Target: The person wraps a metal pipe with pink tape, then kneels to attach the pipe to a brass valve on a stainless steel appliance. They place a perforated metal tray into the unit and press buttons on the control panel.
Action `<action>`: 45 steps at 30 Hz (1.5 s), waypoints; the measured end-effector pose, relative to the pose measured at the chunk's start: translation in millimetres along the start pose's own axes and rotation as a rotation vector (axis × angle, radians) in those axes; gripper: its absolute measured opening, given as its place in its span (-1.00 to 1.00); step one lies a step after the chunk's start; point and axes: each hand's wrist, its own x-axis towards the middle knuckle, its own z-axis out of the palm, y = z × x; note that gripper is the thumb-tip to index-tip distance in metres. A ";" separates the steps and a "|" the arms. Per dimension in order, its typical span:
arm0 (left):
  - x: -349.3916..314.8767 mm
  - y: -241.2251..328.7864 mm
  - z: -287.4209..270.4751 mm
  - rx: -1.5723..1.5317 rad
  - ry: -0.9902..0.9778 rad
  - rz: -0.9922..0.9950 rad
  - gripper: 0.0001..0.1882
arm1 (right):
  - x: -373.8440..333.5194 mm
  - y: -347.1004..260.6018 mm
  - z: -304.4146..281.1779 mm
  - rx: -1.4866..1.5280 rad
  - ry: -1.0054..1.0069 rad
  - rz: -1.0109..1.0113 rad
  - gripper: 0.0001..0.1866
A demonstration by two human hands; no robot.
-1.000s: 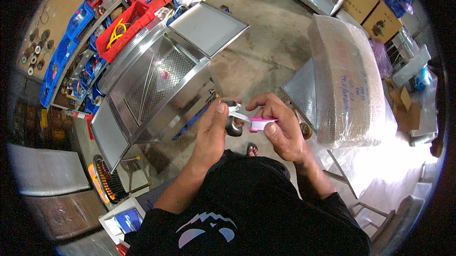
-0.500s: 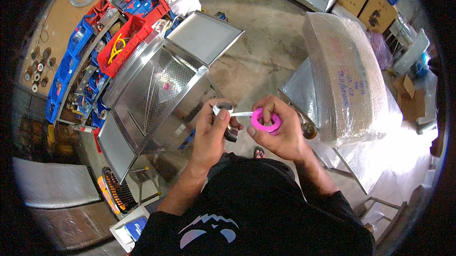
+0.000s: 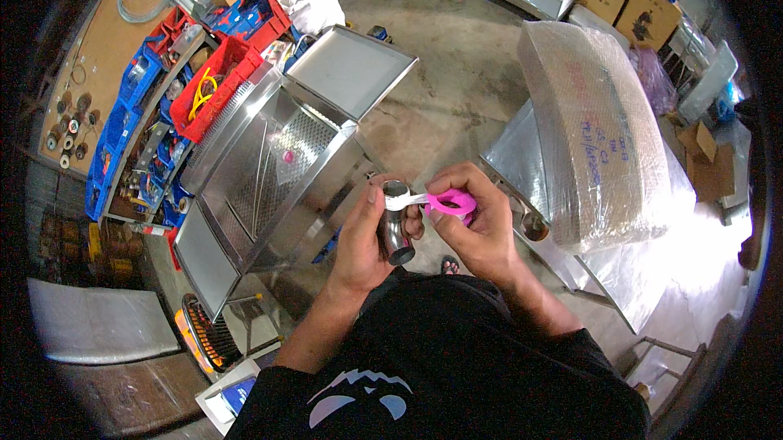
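Observation:
In front of my chest, my left hand (image 3: 357, 243) is closed round a short bent metal pipe (image 3: 396, 238). White thread seal tape (image 3: 397, 201) is wound about the pipe's upper end, just below its open rim. From there a short stretch of the tape runs to a pink tape spool (image 3: 436, 203). My right hand (image 3: 483, 224) grips this spool between thumb and fingers, close beside the pipe. The pipe's lower open end faces down toward me.
At left stands a stainless steel unit (image 3: 306, 164) with perforated panels and fold-out side trays, a small pink piece (image 3: 288, 157) on it. Red bins (image 3: 218, 85) and blue bins (image 3: 114, 134) lie beyond. A bubble-wrapped package (image 3: 591, 138) rests on a metal table at right.
The pipe has turned so more of its length shows, with its bend pointing down. The pink spool has tilted and come nearer the pipe, and the stretch of tape between them is shorter.

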 end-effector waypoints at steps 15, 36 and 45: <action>49.1 32.8 -42.2 0.146 -0.097 -0.108 -0.58 | 43.4 10.3 32.8 -0.260 -0.015 -0.101 -0.76; 159.8 92.6 -76.6 1.317 -0.689 0.540 -0.32 | 95.2 17.0 112.3 -0.864 0.727 0.072 -0.78; 182.7 103.7 -79.7 1.163 -0.680 0.430 -0.39 | 112.1 4.1 104.1 -0.647 0.708 0.147 -0.66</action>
